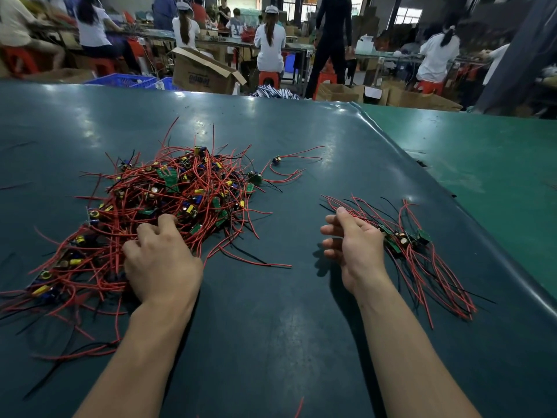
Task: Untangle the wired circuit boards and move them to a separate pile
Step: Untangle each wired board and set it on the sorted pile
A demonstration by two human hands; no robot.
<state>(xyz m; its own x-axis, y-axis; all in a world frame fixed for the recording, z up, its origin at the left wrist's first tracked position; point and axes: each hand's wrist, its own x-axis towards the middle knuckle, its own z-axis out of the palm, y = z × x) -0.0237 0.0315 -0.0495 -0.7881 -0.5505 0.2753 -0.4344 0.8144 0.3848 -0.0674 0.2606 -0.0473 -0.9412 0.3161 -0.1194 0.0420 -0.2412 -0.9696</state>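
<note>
A big tangle of small green circuit boards with red and black wires lies on the dark table at the left. My left hand rests on its near edge, fingers curled down into the wires; whether it grips any I cannot tell. At the right lies a smaller, combed-out pile of wired boards. My right hand hovers just left of that pile, fingers loosely bent and holding nothing. One loose board with red wires lies apart, beyond the big tangle.
The dark mat ends at a raised edge on the right, with a green surface beyond. Past the table's far edge stand cardboard boxes, blue crates and several seated people at benches.
</note>
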